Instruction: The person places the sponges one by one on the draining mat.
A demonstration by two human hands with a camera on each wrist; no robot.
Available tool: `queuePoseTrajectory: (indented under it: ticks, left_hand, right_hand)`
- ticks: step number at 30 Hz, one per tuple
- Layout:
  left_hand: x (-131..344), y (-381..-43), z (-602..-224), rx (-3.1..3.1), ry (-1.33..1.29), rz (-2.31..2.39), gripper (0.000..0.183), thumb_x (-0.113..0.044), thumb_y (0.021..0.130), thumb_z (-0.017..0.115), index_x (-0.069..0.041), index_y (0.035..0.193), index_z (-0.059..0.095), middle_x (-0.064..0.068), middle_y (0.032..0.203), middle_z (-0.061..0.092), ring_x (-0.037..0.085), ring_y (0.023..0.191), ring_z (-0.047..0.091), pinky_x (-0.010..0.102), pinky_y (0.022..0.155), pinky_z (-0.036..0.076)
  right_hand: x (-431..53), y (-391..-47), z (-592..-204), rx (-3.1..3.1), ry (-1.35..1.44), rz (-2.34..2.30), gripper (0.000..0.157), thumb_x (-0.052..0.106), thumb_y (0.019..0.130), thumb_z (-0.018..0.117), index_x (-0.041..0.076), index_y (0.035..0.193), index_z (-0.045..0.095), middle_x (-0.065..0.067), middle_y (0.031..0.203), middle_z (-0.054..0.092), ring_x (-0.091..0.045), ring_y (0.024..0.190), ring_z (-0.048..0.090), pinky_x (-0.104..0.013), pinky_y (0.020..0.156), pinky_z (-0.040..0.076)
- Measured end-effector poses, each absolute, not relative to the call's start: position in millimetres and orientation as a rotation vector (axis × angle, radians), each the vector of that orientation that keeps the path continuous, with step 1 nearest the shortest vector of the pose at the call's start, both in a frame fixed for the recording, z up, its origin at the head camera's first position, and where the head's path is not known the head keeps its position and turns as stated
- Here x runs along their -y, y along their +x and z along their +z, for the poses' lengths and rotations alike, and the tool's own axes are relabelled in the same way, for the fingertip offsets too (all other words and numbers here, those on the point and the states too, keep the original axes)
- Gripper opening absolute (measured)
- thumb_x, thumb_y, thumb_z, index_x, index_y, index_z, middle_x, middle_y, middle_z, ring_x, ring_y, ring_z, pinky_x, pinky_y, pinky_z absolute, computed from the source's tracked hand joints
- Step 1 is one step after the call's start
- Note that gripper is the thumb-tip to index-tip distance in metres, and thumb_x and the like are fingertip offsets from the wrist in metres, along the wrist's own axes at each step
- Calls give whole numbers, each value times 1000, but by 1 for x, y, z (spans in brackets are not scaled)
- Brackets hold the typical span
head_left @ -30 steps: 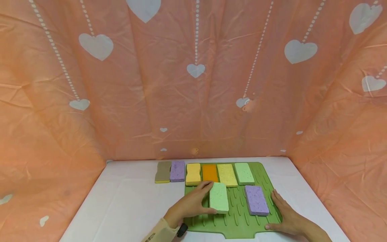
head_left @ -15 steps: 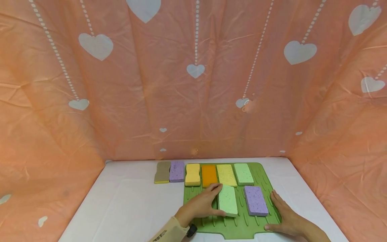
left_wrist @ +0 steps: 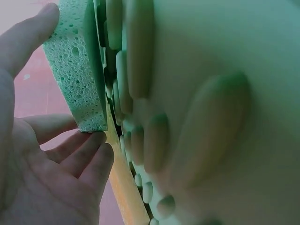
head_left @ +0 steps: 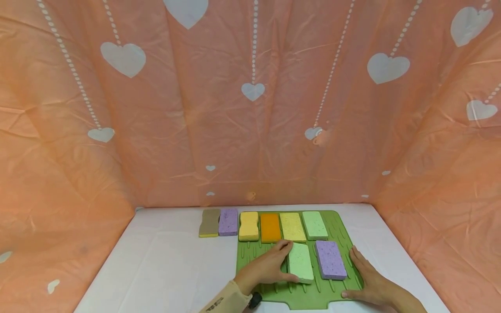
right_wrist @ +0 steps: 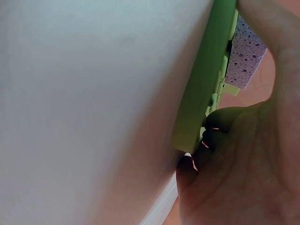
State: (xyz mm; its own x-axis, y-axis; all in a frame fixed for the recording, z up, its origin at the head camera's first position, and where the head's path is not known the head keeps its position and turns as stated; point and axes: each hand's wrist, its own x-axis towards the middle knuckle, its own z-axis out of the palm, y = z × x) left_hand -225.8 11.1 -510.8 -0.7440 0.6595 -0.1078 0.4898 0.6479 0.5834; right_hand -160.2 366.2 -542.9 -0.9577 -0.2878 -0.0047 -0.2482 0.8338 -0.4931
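Observation:
With thumb and fingertips at opposite ends, my left hand [head_left: 263,270] holds a light green sponge [head_left: 300,263] low over the green ridged mat [head_left: 274,296]. In the left wrist view, the thumb lies on one end of the porous sponge [left_wrist: 75,65] and the fingertips on the other. A purple sponge [head_left: 331,260] lies just right of it on the mat. My right hand [head_left: 372,282] rests along the mat's right edge, thumb near the lower corner. Its fingers touch the mat's side [right_wrist: 201,89] in the right wrist view.
Along the mat's back lie a yellow wavy-sided sponge [head_left: 248,226], an orange sponge [head_left: 270,227], a pale yellow sponge [head_left: 292,227] and another light green sponge [head_left: 315,225]. Left of the mat, a grey-topped sponge [head_left: 210,222] and a purple sponge [head_left: 228,222] sit on the white table [head_left: 164,261].
My left hand has moved the light green sponge rightward and slightly nearer, closer to the front purple sponge. The orange sponge shows more fully. My right hand stays at the mat's edge.

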Motion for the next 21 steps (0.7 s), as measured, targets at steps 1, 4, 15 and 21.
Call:
queuePoseTrajectory:
  ticks: [1,4,15,21]
  left_hand:
    - [-12,-225,-511,-2561,920,766,106,-62,92,78,-18,173,25,4,177,24,24,156,40,42,115,51]
    - [-15,-224,-511,-2572,921,750,107,-64,92,77,-19,173,24,3,177,23,23,155,41,41,114,52]
    - [-19,-220,-514,-2591,936,709,109,-63,93,77,-15,173,21,2,178,20,21,153,43,36,110,54]
    - [-19,-217,-512,-2580,929,681,109,-63,94,75,-14,173,20,5,179,18,25,158,37,40,115,51]
  right_hand:
    - [-366,-161,-542,-2922,-420,-769,124,46,81,93,-14,163,23,-38,169,21,-53,155,23,-47,120,30]
    - [-365,-162,-540,-2913,-426,-753,124,45,81,93,-16,162,22,-40,168,21,-63,150,27,-65,115,32]
    - [-365,-161,-539,-2902,-409,-763,124,46,83,91,-13,164,20,-38,170,19,-60,151,26,-64,114,32]
    - [-366,-161,-541,-2901,-403,-766,124,46,82,92,-13,164,20,-37,170,19,-60,151,27,-63,115,32]
